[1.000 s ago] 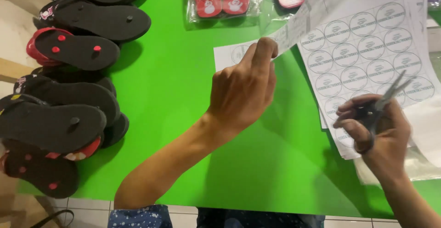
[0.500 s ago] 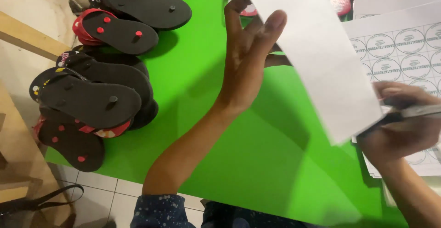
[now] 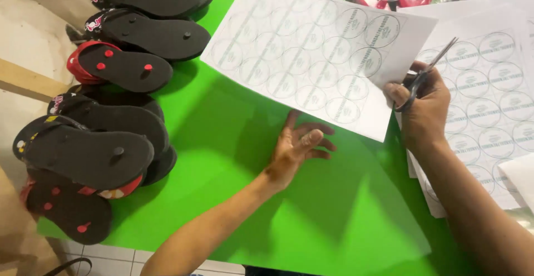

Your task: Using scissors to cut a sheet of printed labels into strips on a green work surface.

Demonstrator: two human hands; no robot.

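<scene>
The right hand (image 3: 425,109) is closed around a pair of scissors (image 3: 425,78), fingers through the dark handles, and the same hand pinches the right edge of a white sheet printed with rows of round labels (image 3: 311,48); the blades point up and to the right, away from that sheet, so its paper lies to the left of the grip; the sheet's long axis runs from the pinched edge up and leftward over the green table (image 3: 222,142), its far corner near the top of the view. The left hand (image 3: 297,148) is spread, palm up, holding nothing, just under the sheet's lower edge; whether its fingertips touch the paper I cannot tell; it is the nearer hand to the sheet's free side. More label sheets (image 3: 489,103) lie flat beneath the right hand; black flip-flops (image 3: 111,120) are piled along the table's left edge, well apart.
</scene>
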